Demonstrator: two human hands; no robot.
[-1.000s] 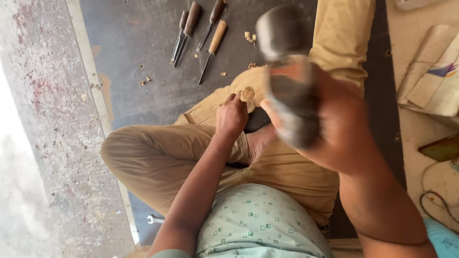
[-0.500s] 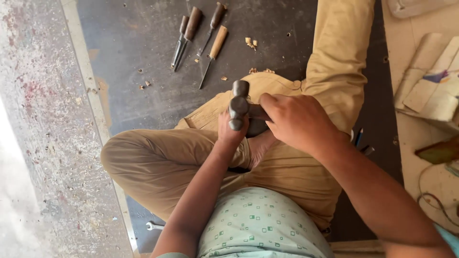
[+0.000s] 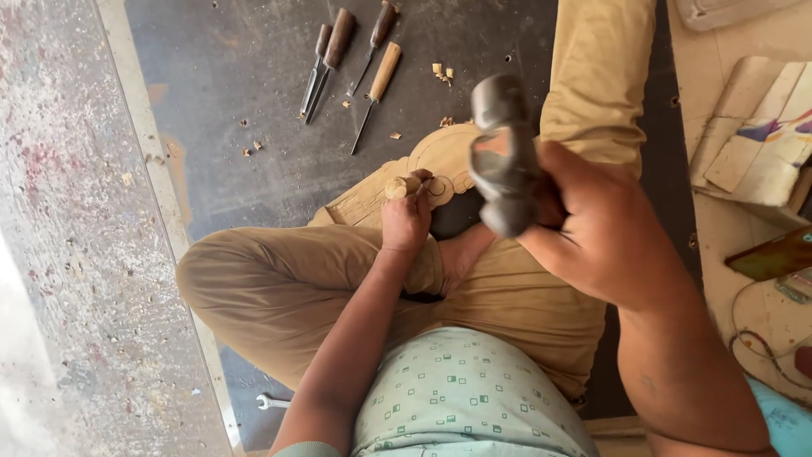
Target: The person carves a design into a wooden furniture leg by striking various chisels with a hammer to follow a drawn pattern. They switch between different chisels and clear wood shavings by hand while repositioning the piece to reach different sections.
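I sit cross-legged on a dark board in tan trousers. My left hand [image 3: 406,222] is closed around a chisel with a pale wooden handle [image 3: 397,187], held upright on a carved wooden panel [image 3: 440,156] that lies against my leg. My right hand [image 3: 605,228] grips a metal hammer [image 3: 501,156], raised close to the camera above the panel and to the right of the chisel. The chisel's blade is hidden under my left hand.
Several chisels with wooden handles [image 3: 351,55] lie on the dark board [image 3: 237,101] beyond the panel, among wood chips. A small spanner [image 3: 272,401] lies near my left knee. Speckled concrete floor [image 3: 68,254] runs along the left. Wood offcuts [image 3: 753,135] sit at right.
The hammer came down onto the chisel's end half a second ago and is now lifted up again toward the camera. My left hand has kept the chisel on the panel.
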